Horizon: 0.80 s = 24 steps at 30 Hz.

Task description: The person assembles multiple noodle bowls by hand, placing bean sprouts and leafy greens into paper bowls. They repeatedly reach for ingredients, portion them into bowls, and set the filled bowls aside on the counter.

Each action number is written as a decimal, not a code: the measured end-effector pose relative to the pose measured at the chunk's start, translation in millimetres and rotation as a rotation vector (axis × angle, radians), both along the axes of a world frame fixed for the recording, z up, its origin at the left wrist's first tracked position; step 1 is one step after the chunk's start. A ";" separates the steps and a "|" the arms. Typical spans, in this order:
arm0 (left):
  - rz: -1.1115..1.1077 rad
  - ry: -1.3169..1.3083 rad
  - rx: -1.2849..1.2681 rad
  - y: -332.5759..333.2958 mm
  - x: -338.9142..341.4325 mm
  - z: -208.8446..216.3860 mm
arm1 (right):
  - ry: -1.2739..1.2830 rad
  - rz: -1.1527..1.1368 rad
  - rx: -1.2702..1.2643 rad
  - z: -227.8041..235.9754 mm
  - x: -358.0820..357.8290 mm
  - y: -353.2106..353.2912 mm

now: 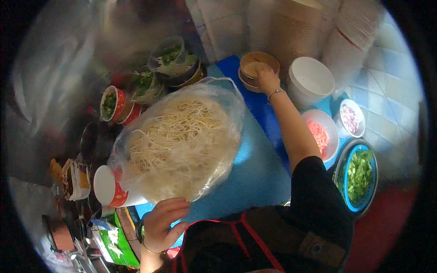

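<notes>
The right hand (265, 78) is at the upper middle of the frame, dipped into a brown bowl (248, 60) that sits on another; its fingertips are hidden, so I cannot tell whether they grasp anything. The left hand (166, 223), at the lower middle, has its fingers loosely bent, the thumb apart, and nothing in its grasp. They lie close to the lower edge of a clear plastic bag (233, 107) (whether they touch it, I cannot tell). Bean sprouts (182, 127) fill that bag, left of centre. A white tub (312, 75) stands just right of the bowl. Below it are red bits (317, 134) in a pale bowl (333, 135) and leafy greens (359, 175) in a blue basket (375, 175).
</notes>
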State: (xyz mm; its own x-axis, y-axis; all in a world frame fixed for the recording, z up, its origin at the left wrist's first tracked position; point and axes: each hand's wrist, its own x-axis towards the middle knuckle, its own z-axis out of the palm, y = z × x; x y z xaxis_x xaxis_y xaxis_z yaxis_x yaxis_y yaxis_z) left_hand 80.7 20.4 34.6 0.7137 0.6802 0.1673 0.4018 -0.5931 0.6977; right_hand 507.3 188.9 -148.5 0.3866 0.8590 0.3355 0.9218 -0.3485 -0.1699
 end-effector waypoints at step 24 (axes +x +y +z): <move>0.004 -0.096 -0.074 -9.6 -10.9 -21.7 | -0.176 0.241 -0.092 15.5 17.1 7.3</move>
State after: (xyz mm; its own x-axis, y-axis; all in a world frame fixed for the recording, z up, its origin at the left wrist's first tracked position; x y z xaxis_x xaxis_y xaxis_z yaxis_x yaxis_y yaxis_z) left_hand 69.9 10.8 12.9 0.6942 0.6959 0.1841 0.3328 -0.5370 0.7751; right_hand 524.3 196.3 -133.0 0.1113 0.9487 0.2958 0.9921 -0.1233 0.0222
